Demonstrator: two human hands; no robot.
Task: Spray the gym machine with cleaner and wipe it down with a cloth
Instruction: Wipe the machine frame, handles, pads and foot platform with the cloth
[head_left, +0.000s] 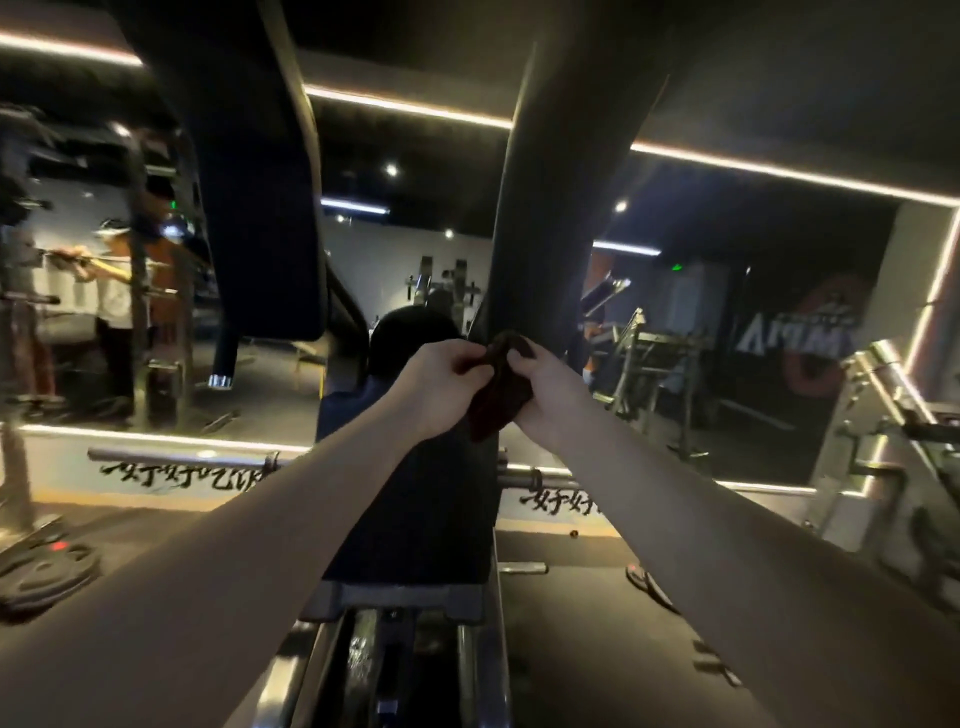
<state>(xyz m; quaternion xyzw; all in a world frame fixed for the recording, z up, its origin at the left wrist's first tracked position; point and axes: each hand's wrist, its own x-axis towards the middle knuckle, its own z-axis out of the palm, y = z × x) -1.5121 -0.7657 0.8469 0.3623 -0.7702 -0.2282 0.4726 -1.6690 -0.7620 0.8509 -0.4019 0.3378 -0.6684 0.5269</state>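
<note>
A wall mirror (727, 312) edged with light strips fills the background. In front of it stands the gym machine (540, 208), its dark upright post rising above a black pad (415, 493). Weight plates (41, 571) lie on the floor at far left. The left hand (441, 384) pinches and the right hand (545, 395) grips a dark cloth (501, 400), perhaps reddish in this dim light, bunched between them just before the post.

A gym: black round weight plates (44, 571) at eight o'clock, dark padded machine bench (415, 509) at six, wide light-edged wall mirror (395, 260) at twelve.
</note>
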